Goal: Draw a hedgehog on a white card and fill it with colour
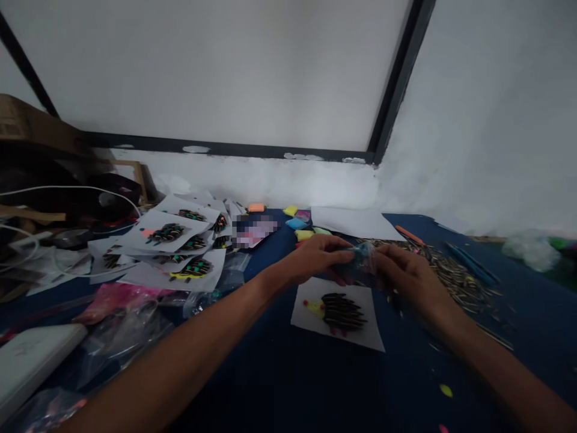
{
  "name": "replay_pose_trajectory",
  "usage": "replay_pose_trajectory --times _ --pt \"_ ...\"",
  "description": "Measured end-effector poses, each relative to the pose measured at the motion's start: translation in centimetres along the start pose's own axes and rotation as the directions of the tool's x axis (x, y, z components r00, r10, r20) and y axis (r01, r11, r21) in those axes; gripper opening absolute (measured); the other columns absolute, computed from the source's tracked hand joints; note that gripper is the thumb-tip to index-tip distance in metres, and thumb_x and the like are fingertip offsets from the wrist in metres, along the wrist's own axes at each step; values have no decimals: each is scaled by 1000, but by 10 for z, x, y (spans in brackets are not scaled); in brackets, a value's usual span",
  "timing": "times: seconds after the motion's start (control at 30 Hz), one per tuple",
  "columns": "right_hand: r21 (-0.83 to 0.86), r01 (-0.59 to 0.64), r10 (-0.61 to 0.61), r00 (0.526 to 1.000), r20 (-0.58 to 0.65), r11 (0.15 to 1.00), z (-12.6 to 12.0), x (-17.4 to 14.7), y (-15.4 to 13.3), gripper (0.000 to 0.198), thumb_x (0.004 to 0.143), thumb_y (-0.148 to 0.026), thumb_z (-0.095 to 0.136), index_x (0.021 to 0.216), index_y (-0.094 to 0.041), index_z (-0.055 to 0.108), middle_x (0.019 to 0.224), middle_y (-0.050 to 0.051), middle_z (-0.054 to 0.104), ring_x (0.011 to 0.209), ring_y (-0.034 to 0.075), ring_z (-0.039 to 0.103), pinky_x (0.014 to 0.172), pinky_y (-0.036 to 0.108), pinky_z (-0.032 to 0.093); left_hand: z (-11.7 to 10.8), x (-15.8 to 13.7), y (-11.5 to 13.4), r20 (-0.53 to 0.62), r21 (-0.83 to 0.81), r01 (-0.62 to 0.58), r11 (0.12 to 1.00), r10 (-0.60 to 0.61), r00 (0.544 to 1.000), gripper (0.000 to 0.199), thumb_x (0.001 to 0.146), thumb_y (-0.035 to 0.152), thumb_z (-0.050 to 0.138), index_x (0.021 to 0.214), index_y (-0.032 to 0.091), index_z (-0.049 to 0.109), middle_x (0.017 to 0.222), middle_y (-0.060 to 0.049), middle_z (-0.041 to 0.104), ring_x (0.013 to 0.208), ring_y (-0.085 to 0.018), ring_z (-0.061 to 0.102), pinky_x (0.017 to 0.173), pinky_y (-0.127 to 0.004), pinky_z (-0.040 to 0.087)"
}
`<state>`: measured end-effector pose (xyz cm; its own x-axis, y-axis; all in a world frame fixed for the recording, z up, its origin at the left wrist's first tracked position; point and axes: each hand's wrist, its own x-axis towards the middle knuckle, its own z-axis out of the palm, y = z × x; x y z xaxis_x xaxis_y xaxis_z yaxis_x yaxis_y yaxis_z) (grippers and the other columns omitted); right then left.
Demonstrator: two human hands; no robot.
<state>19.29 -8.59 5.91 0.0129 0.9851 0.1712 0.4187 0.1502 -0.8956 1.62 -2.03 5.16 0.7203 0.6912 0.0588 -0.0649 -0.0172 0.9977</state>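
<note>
Between my two hands is a small clear plastic bag (363,257) with something blue-green inside. My left hand (322,257) pinches its left side, and my right hand (403,267) grips its right edge. Just below them on the blue table lies a white paper (302,317) bearing a hedgehog figure (343,311). Its spines are dark sticks, its face is yellow, and its nose and feet are red. Past my right hand spreads a heap of short dark sticks (455,279). Behind my left hand sit yellow, blue and green clay packets (296,224).
At the left, white papers with similar hedgehogs (166,231) are piled up. Plastic bags (130,331) and a white box (36,361) lie nearer me. Blank white paper (356,222) rests by the wall. A blue tool (473,264) and an orange stick (409,234) are at the right.
</note>
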Motion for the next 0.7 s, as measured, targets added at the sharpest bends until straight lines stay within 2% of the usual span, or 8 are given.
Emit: replay_pose_trajectory --times 0.07,0.17,0.3,0.37,0.5,0.7 --pt "-43 4 -6 999 -41 999 -2 1 0 30 79 -50 57 72 -21 55 47 -5 47 37 9 40 35 22 30 -2 -2 1 -1 -20 -8 1000 8 1000 20 85 18 59 103 10 62 86 -9 67 65 -14 66 65 -30 55" --pt "-40 -3 0 996 -91 999 -1 3 1 27 75 -46 61 80 -21 53 47 -7 48 36 9 40 34 22 30 -2 -5 7 1 -36 11 999 -11 1000 27 83 11 59 111 10 61 91 -10 68 68 -13 67 70 -31 55" --pt "-13 92 -93 991 -98 996 2 3 3 22 74 -41 62 80 -23 50 51 -7 52 37 8 40 36 21 27 0 -6 11 -5 -59 12 998 -12 1000 27 82 8 60 108 9 63 93 -10 69 70 -12 67 72 -29 55" --pt "-43 124 -128 987 -99 991 3 3 4 20 75 -41 61 76 -22 55 55 -4 57 42 9 45 38 22 31 0 -4 8 -39 -58 15 998 -17 999 22 81 10 61 103 9 65 87 -9 69 67 -12 66 67 -27 55" --pt "-14 94 -95 989 -111 995 4 4 8 24 70 -41 68 83 -21 65 66 1 68 51 14 56 44 26 39 -3 -1 2 -76 -45 -2 999 -2 997 14 81 14 63 93 8 66 78 -6 68 60 -12 65 57 -24 54" --pt "62 92 -88 993 -74 994 4 5 10 27 64 -41 73 81 -19 71 76 5 73 68 21 65 59 31 50 -3 0 0 -131 -34 -17 999 12 991 7 81 14 63 82 8 65 72 -6 66 57 -12 64 55 -24 52"
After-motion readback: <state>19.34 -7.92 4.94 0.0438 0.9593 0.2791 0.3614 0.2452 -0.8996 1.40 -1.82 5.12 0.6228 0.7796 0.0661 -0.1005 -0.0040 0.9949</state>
